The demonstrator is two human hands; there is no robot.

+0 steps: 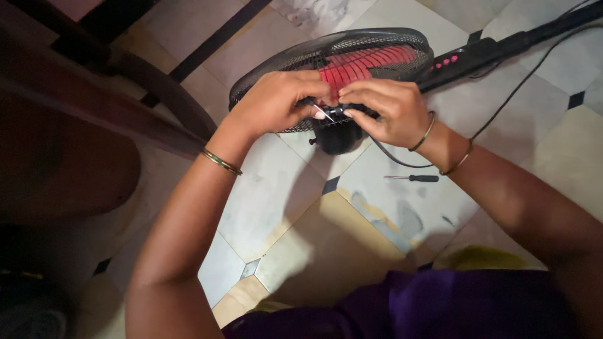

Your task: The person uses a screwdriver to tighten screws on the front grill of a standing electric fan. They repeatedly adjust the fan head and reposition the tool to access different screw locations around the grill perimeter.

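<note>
- Looking down, I see my left hand (273, 100) and my right hand (386, 110) close together at the rim of a fan (352, 59) lying on the tiled floor (301, 245).
- My left fingers are curled shut around a thin tool with a shiny metal tip (323, 113). The tip points at the spot between my two hands.
- My right fingers are pinched shut on a small dark part at the fan's edge. I cannot tell just what that part is.
- The fan has a black wire cage and red blades (364, 63) inside. Its dark round motor (339, 135) sticks out just below my hands.
- The fan's black pole (496, 47) runs off to the upper right, with small pink buttons on it.
- A screwdriver (411, 178) with a black handle lies on the floor near my right wrist, not touching it.
- A black cord (521, 88) trails across the tiles.
</note>
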